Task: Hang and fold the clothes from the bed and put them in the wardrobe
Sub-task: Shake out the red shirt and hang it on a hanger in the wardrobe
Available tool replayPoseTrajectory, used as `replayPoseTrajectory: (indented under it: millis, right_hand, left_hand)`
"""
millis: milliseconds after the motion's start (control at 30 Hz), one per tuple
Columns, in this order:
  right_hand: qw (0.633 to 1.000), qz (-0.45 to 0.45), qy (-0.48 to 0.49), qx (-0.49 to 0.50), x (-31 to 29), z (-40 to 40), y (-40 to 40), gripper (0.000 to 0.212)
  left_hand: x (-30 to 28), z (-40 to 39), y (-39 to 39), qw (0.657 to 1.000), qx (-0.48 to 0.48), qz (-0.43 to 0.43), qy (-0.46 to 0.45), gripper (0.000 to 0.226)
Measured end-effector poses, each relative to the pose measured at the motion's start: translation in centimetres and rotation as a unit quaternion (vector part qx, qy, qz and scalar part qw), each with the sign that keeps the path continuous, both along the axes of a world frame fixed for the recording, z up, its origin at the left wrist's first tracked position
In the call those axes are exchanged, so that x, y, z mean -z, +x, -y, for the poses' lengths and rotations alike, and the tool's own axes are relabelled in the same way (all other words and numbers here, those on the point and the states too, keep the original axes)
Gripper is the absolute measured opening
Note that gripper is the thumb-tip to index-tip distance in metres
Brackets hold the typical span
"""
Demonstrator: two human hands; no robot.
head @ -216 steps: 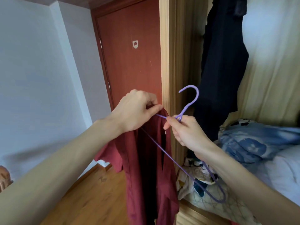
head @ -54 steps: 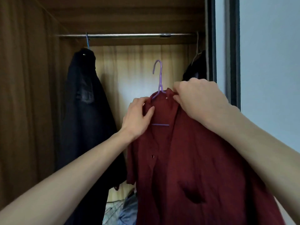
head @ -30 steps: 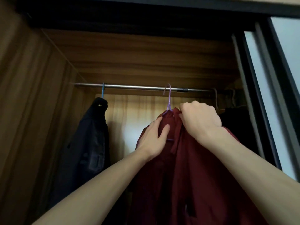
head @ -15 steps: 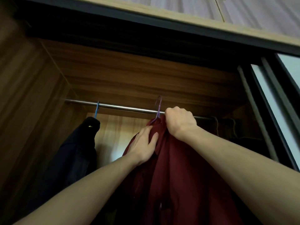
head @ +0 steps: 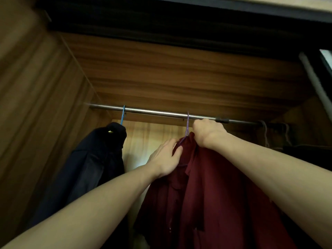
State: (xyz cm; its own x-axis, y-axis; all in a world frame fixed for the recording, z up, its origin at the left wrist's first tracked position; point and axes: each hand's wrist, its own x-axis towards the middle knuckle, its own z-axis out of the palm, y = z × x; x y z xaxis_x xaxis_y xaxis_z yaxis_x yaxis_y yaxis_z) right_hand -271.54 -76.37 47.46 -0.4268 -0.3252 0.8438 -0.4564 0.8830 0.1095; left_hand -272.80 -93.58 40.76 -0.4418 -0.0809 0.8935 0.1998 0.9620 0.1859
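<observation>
Change since half a second ago: the purple hanger [head: 187,126] has gone up and its hook now sits over the steel rail [head: 161,113], where before it was just short of it. Judged: this shirt is as good as hung; only the letting go is left.

Count, left to right:
- dark jacket [head: 93,159], one, on a blue hanger [head: 122,115], one.
- left hand [head: 166,159], fingers fairly straight, pressing the collar of the red shirt [head: 206,194]; thumb lies against the cloth.
- red shirt, one, on the purple hanger, inside the wardrobe [head: 45,105].
- right hand [head: 206,133], fingers curled tight on the shirt's shoulder by the hanger neck.
- pale hooks at far right, two, blurred.
</observation>
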Motion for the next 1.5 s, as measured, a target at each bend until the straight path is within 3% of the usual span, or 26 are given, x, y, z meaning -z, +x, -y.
replayPoseTrajectory:
  millis: [267, 433, 567, 800, 1033, 1300, 1500]
  right_hand:
    - [0.999, -0.031, 0.038, 0.007, 1.4, 0.3, 0.2, 0.029]
    - [0.991, -0.110, 0.082, 0.006, 4.0, -0.1, 0.7, 0.034]
    - [0.985, -0.145, 0.095, 0.007, 8.8, -1.8, 1.8, 0.046]
    - [0.981, -0.104, -0.007, -0.163, 21.9, -4.6, 5.5, 0.059]
    - [0.971, -0.044, -0.064, -0.226, 35.0, -8.2, 10.3, 0.055]
    - [0.974, 0.027, -0.121, -0.192, 44.3, -12.7, 17.0, 0.058]
    - [0.987, 0.052, -0.105, -0.114, 49.2, -14.6, 23.0, 0.061]
  left_hand:
    - [1.3, 0.0, 1.8, 1.000, -0.007, 0.028, -0.008, 0.050]
    - [4.0, -1.5, 4.4, 0.999, -0.022, 0.044, 0.005, 0.061]
    - [8.2, -3.1, 7.4, 0.995, -0.081, 0.051, 0.010, 0.047]
    - [18.3, -5.7, 14.2, 0.980, -0.174, 0.079, 0.048, 0.040]
    - [30.2, -7.8, 21.6, 0.986, -0.156, 0.058, 0.008, 0.049]
    - [39.1, -8.9, 26.4, 0.993, -0.077, 0.083, -0.030, 0.054]
    - [43.8, -8.7, 29.2, 0.993, -0.022, 0.094, -0.073, 0.054]
